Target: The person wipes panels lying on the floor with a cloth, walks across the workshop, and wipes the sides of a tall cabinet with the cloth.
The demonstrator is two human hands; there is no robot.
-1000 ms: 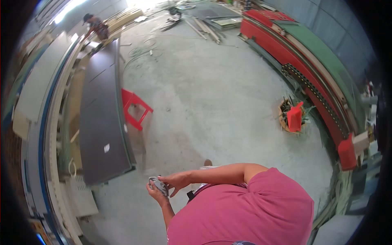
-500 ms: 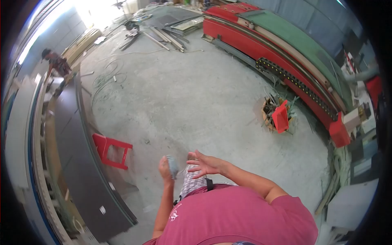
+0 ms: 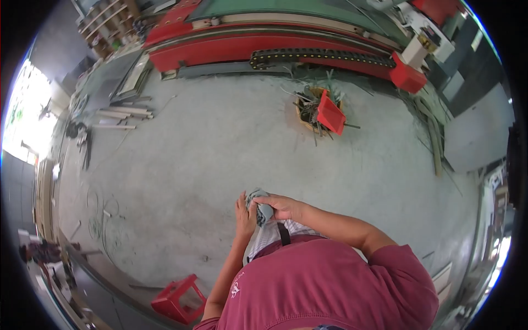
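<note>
A crumpled grey cloth [image 3: 264,213] is held between both hands in front of my waist. My left hand [image 3: 245,216] grips it from the left side, its fingers pointing up. On the other side, my right hand [image 3: 282,205] has its thumb and fingers closed on the cloth's upper right part. Some of my fingers are hidden behind the bundle, so its full shape does not show.
A long red machine [image 3: 214,53] with a green top spans the back. Before it stands a basket of scraps [image 3: 304,113] with a red dustpan [image 3: 330,113]. A red stool [image 3: 177,298] is at lower left, and another person [image 3: 44,252] is at far left.
The view has swung right, bringing the red machine across the top. My right hand, open and apart from the cloth half a second ago, has come back onto it beside my left hand.
</note>
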